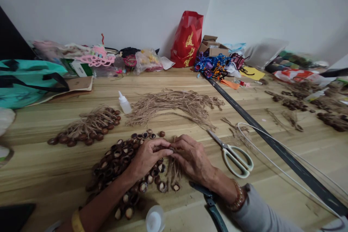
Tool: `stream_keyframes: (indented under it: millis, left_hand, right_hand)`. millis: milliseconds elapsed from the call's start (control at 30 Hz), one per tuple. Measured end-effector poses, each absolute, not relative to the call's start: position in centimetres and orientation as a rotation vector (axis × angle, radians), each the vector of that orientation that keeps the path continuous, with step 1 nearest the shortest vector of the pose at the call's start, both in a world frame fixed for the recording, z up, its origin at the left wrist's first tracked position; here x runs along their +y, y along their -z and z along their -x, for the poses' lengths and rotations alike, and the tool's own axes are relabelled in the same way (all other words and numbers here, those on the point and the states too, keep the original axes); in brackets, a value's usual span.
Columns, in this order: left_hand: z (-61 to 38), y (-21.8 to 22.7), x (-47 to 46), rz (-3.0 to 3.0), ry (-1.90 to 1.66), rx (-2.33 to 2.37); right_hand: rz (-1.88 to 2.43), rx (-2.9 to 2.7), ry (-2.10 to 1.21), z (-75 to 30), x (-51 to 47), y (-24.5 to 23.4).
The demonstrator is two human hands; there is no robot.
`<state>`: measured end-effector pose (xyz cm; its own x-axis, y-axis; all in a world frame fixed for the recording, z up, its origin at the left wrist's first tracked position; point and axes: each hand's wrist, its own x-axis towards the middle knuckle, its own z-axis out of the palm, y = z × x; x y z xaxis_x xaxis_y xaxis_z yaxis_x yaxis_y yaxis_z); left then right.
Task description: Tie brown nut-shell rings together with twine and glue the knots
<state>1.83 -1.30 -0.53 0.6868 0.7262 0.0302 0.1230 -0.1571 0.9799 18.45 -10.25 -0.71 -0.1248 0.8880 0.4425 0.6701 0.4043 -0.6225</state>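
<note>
My left hand point(148, 157) and my right hand point(192, 155) meet fingertip to fingertip in the middle of the table. Both are closed in a pinch on brown twine point(174, 170), whose strands show beneath my fingers; the exact spot they grip is mostly hidden. Under and around my left forearm lies a heap of opened brown nut shells point(116, 154), many with pale insides. A few more shells, such as one half shell point(176, 187), lie below my hands. To the right of my right hand are scissors point(231, 154) with pale handles. Dark-handled pliers point(213, 206) lie partly under my right wrist.
Behind my hands spreads a bundle of cut twine point(174, 107), beside a white squeeze bottle point(124, 103). Shells tied with twine point(87, 127) lie left. A small clear cup point(155, 219) stands near the front edge. A white cable point(282, 163) loops at right; a red bag point(187, 40) stands behind.
</note>
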Motion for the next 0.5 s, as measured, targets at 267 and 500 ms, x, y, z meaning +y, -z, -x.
stream_keyframes:
  millis: [267,500]
  left_hand:
    - [-1.89,0.51,-1.34,-1.668,-0.611,0.694]
    - [-1.89,0.27,-1.51,-1.628,-0.602,0.702]
  right_hand:
    - [1.368,-1.877,-0.342,-18.26,-10.31,0.38]
    - [1.365,-1.888,-0.346,-18.27,-10.29,0.49]
